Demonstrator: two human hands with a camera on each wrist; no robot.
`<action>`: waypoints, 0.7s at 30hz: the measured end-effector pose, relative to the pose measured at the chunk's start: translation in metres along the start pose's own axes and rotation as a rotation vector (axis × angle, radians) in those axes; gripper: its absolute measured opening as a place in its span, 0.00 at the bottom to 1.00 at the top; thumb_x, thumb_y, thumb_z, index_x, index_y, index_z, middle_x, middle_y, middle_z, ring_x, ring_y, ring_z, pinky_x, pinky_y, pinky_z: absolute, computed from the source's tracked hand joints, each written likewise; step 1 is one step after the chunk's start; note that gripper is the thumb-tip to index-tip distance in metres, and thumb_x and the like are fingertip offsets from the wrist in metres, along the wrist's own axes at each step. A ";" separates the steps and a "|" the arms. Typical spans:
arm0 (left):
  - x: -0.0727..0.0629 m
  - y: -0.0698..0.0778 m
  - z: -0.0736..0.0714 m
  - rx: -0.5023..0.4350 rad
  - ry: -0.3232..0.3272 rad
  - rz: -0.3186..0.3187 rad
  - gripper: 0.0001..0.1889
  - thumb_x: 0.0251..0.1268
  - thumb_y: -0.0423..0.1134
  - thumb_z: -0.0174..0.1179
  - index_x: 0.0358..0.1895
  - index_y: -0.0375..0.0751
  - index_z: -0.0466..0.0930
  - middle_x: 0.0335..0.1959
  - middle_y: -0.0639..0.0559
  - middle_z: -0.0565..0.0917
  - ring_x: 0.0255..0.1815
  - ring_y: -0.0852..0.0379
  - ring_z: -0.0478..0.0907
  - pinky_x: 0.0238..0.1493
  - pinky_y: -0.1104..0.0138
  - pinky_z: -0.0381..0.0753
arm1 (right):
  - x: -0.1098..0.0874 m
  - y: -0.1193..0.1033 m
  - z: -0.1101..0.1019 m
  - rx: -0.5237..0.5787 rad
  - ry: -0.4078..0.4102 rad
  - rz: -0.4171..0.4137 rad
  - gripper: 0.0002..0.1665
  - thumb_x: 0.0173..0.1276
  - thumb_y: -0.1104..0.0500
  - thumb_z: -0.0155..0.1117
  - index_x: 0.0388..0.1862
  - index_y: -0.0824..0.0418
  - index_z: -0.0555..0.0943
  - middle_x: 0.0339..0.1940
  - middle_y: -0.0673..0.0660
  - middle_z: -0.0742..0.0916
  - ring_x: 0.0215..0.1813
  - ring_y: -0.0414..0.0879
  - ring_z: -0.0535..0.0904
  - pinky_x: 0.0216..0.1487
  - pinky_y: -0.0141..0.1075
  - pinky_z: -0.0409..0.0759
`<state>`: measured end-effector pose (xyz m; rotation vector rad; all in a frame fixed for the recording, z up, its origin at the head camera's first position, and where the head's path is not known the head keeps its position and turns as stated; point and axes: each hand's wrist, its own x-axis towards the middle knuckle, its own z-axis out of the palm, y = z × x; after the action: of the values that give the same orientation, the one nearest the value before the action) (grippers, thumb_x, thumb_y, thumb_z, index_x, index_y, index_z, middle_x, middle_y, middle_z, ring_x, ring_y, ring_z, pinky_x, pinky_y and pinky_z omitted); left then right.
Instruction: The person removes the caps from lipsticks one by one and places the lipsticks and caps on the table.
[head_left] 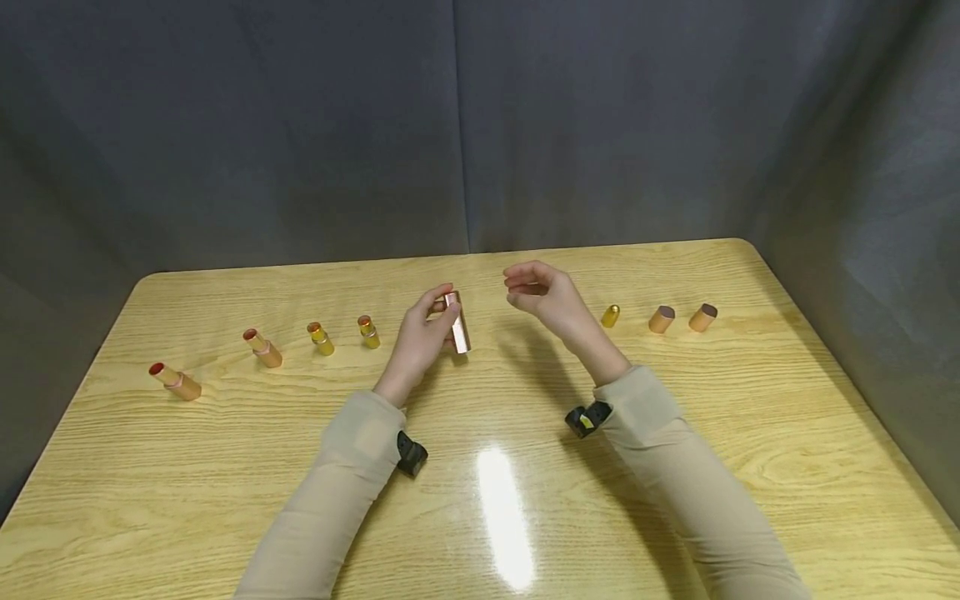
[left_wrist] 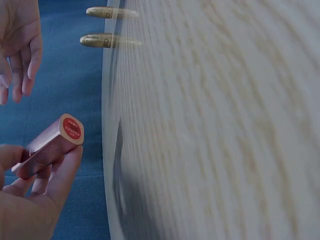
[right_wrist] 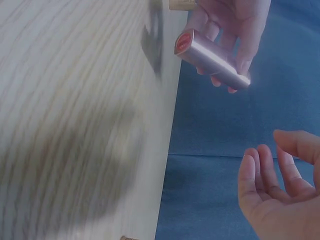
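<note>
In the head view my left hand (head_left: 422, 333) holds a rose-gold lipstick (head_left: 458, 322), its cap on, between thumb and fingers above the table. The left wrist view shows the red label on the base of the lipstick (left_wrist: 55, 142). To its right my right hand (head_left: 551, 300) hovers apart from it, fingers loosely bent and nothing between them. In the right wrist view the fingers of the right hand (right_wrist: 285, 195) are spread from the thumb, below the held lipstick (right_wrist: 212, 60).
Several uncapped lipsticks stand at left, including two rose-gold (head_left: 182, 383) ones and two gold (head_left: 322, 340) ones. At right stand a gold rounded cap (head_left: 611, 316) and two rose-gold caps (head_left: 662, 319). The left wrist view shows two gold caps (left_wrist: 97, 40). A dark curtain (head_left: 375, 125) hangs behind the table.
</note>
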<state>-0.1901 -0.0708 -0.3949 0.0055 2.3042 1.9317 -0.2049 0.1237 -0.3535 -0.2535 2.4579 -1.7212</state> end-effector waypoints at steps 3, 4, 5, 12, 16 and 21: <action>0.000 0.000 0.002 0.005 -0.016 -0.008 0.26 0.73 0.36 0.49 0.72 0.43 0.60 0.60 0.38 0.71 0.47 0.49 0.80 0.39 0.68 0.82 | 0.000 0.000 0.002 0.009 0.000 0.000 0.20 0.67 0.69 0.58 0.58 0.69 0.74 0.56 0.69 0.79 0.54 0.53 0.78 0.52 0.32 0.78; 0.000 0.000 0.002 0.006 -0.020 -0.010 0.27 0.72 0.35 0.50 0.72 0.43 0.59 0.61 0.38 0.71 0.50 0.48 0.79 0.38 0.70 0.81 | 0.000 0.000 0.003 0.014 -0.001 0.000 0.20 0.67 0.69 0.58 0.58 0.69 0.74 0.56 0.69 0.79 0.54 0.54 0.78 0.52 0.32 0.78; 0.000 -0.001 0.003 0.009 -0.024 -0.012 0.27 0.72 0.34 0.51 0.73 0.44 0.59 0.61 0.38 0.70 0.52 0.46 0.79 0.37 0.71 0.80 | 0.000 0.001 0.004 0.018 -0.003 0.000 0.20 0.67 0.70 0.58 0.58 0.69 0.74 0.56 0.70 0.79 0.54 0.54 0.78 0.52 0.32 0.78; -0.003 -0.001 0.003 0.019 -0.056 -0.034 0.29 0.68 0.35 0.57 0.70 0.39 0.60 0.62 0.39 0.72 0.61 0.43 0.75 0.50 0.63 0.81 | 0.001 0.004 0.011 0.029 -0.030 0.009 0.20 0.67 0.71 0.57 0.58 0.71 0.73 0.57 0.72 0.78 0.55 0.57 0.77 0.56 0.38 0.78; -0.005 -0.002 0.003 0.011 -0.063 -0.033 0.25 0.67 0.37 0.58 0.65 0.36 0.64 0.61 0.38 0.74 0.62 0.43 0.75 0.56 0.57 0.80 | 0.000 0.006 0.015 0.027 -0.040 0.019 0.21 0.67 0.71 0.58 0.59 0.72 0.72 0.57 0.72 0.78 0.55 0.56 0.78 0.57 0.39 0.78; -0.005 -0.004 0.002 0.030 -0.066 -0.018 0.25 0.67 0.40 0.59 0.66 0.41 0.67 0.59 0.37 0.75 0.60 0.42 0.76 0.54 0.57 0.81 | 0.000 0.010 0.018 0.018 -0.058 0.021 0.21 0.67 0.69 0.58 0.59 0.72 0.72 0.56 0.72 0.78 0.55 0.57 0.78 0.57 0.38 0.78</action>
<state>-0.1845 -0.0697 -0.3983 0.0500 2.2829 1.8599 -0.2020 0.1105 -0.3691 -0.2712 2.3950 -1.7025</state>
